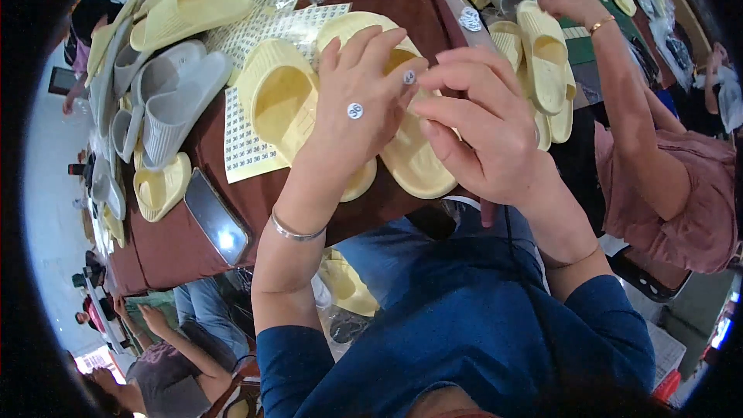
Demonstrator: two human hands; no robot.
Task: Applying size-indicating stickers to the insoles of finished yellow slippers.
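Well left of the left hand's fingers lie grey slippers, with a pale yellow slipper farther off above them. A dark phone rests on the brown cloth, lower left of those same fingers. Nearer to them, a sheet of round labels lies partly under a yellow slipper, which stands just left of the left hand.

That hand's fingers stretch forward, slightly apart, above the slippers; its thumb is hidden, so I cannot tell whether they grip anything. One round sticker sits on its back, behind the knuckles; a second sticker shows by its edge, just beside the right fingertips. Below and between both sets of fingers lies another yellow slipper.

The right hand has bent fingers, thumb and forefinger a little apart. Right of its fingers are stacked yellow slippers, and beyond, upper right, a co-worker's hand points outward.
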